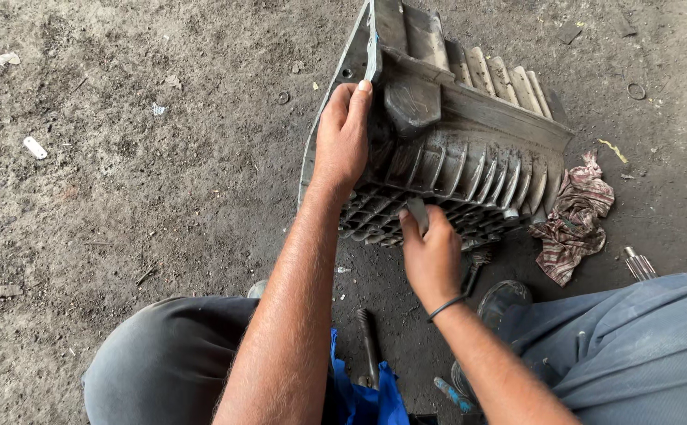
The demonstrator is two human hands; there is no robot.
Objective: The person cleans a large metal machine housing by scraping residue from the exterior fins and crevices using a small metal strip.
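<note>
Head view: our left hand (342, 142) grips the finned metal casing (469, 157) at its flange; our right hand (432, 256), below the casing, closes on a tool (417, 212) against its fins.

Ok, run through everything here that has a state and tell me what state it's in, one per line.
Casing: grey finned metal, tilted up on edge on the dirt floor.
Left hand: gripping the casing's flange edge.
Right hand: closed on a thin tool pressed against the fins.
Rag: crumpled on the floor beside the casing.
Blue cloth: bunched between the knees.
</note>
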